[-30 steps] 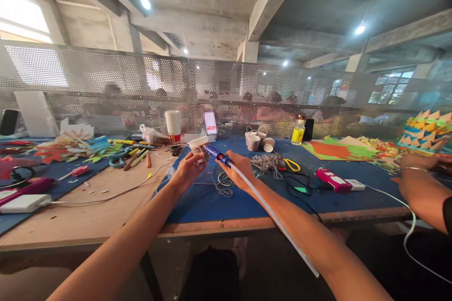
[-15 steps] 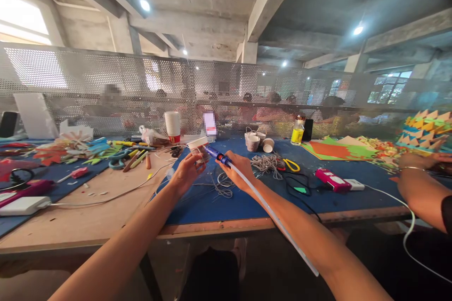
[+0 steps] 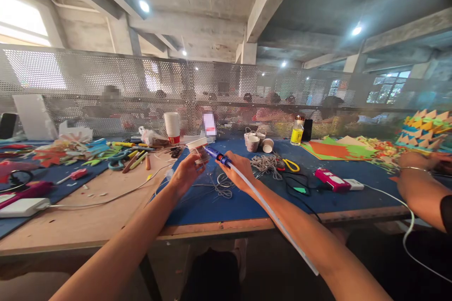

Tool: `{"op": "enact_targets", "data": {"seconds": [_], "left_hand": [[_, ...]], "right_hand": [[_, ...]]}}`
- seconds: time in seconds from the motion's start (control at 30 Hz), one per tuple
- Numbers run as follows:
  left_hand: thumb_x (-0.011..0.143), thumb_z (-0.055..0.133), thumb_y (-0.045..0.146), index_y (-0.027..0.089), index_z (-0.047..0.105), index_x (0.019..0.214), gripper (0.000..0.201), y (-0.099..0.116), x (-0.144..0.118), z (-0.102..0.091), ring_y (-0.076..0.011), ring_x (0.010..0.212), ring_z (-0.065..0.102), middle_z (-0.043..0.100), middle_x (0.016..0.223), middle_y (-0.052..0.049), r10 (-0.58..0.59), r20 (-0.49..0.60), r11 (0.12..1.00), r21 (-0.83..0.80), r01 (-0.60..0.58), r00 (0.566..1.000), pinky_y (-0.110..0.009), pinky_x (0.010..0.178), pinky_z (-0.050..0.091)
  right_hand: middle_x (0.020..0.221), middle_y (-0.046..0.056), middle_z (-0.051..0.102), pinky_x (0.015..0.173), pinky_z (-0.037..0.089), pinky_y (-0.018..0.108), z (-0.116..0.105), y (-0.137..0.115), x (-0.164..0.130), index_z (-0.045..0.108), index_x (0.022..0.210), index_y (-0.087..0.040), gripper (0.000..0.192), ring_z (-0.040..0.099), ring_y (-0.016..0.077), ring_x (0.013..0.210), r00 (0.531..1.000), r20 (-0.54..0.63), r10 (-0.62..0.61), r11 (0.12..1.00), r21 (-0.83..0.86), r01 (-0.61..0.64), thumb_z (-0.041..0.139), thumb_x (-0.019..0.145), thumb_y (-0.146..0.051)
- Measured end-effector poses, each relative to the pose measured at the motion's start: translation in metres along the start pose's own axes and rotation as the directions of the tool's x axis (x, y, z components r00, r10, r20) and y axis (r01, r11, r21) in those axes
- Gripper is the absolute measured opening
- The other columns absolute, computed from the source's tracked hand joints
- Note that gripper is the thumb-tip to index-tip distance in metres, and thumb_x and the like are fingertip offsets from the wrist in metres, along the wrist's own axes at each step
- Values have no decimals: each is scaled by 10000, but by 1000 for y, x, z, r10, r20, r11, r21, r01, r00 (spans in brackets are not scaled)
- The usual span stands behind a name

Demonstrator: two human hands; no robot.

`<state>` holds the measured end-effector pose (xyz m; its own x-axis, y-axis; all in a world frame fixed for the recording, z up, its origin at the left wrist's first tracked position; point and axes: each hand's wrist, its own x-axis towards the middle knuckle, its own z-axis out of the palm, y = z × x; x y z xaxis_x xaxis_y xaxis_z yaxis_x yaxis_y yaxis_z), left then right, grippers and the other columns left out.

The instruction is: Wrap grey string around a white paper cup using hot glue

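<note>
My left hand (image 3: 188, 172) is closed around a small paper cup (image 3: 198, 145), which tilts above the blue table mat (image 3: 208, 214). A blue hot glue gun (image 3: 217, 154) is gripped in my right hand (image 3: 236, 169). Its nozzle points at the cup's side, close to or touching it; I cannot tell which. From the back of the gun a long whitish glue stick (image 3: 273, 218) runs along my right forearm. Loose grey cord (image 3: 224, 190) lies on the mat below both hands.
Several cord-wrapped cups (image 3: 253, 142), a tangle of cord (image 3: 266, 163) and yellow-handled scissors (image 3: 291, 165) lie beyond my right hand. A cup stack (image 3: 172, 127) stands at the back. Cut paper and tools (image 3: 137, 157) cover the left. At right, a co-worker's arm (image 3: 420, 188) reaches in.
The cup in my left hand has turned or tilted very slightly. My right hand and the glue gun stay almost where they were.
</note>
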<state>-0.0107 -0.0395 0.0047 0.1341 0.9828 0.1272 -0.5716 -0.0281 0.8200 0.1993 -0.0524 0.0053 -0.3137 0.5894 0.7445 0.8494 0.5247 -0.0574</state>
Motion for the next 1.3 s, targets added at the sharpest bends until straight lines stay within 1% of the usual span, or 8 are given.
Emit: {"op": "enact_targets", "data": {"seconds": [0.3, 0.47, 0.53, 0.73, 0.87, 1.13, 1.3], "left_hand": [[763, 730, 188, 200, 732, 1065, 303, 2, -1, 2, -163, 815, 724, 790, 996, -36, 3, 25, 1000, -23, -2, 1000, -258, 735, 545], [756, 701, 181, 183, 717, 1049, 293, 4, -4, 6, -185, 793, 724, 787, 933, -55, 5, -22, 1000, -18, -6, 1000, -283, 730, 548], [761, 691, 177, 179, 716, 1052, 292, 4, -5, 7, -187, 795, 724, 787, 936, -59, 1, -26, 1000, -26, -2, 1000, -284, 727, 546], [773, 667, 162, 173, 716, 1082, 313, 5, -6, 9, -181, 786, 724, 786, 930, -52, -15, -19, 998, -56, 14, 1000, -278, 723, 546], [768, 668, 168, 175, 709, 1112, 346, 5, -7, 9, -187, 791, 727, 783, 918, -50, 1, 1, 998, -58, -1, 1000, -280, 721, 551], [766, 676, 201, 167, 716, 1043, 282, 5, -9, 9, -198, 804, 727, 776, 900, -64, 6, -1, 998, -59, -6, 1000, -303, 743, 558], [765, 679, 215, 174, 719, 1061, 301, 5, -8, 8, -201, 810, 727, 778, 911, -64, 7, 6, 999, -41, -6, 1000, -308, 752, 555]], "right_hand": [[850, 31, 745, 621, 357, 256, -2, 0, 1, 606, 1019, -197, 258, 714, 176, 784, 1000, 7, 13, 1000, -2, -13, 578, 1032, -454], [850, 38, 749, 623, 359, 254, -3, -1, 1, 607, 1017, -199, 249, 710, 176, 775, 999, 27, 32, 999, -7, -31, 567, 1037, -444], [849, 41, 748, 625, 360, 252, -4, -1, 1, 607, 1016, -197, 249, 707, 175, 771, 999, 27, 35, 999, -10, -35, 572, 1036, -443], [836, 43, 742, 610, 346, 256, -2, 0, 1, 608, 1005, -188, 284, 701, 177, 749, 999, 20, 34, 999, -16, -34, 562, 1036, -467], [840, 43, 744, 616, 351, 251, -2, 0, 1, 607, 1007, -188, 269, 701, 171, 749, 999, 20, 32, 999, -8, -32, 572, 1035, -453], [837, 38, 746, 623, 360, 252, -5, -2, 1, 604, 1002, -193, 258, 713, 177, 768, 1000, 13, 27, 1000, -7, -27, 578, 1034, -448], [840, 40, 747, 619, 360, 253, -5, -1, 1, 604, 996, -196, 267, 711, 175, 761, 999, 17, 31, 1000, 3, -31, 573, 1034, -459]]}}
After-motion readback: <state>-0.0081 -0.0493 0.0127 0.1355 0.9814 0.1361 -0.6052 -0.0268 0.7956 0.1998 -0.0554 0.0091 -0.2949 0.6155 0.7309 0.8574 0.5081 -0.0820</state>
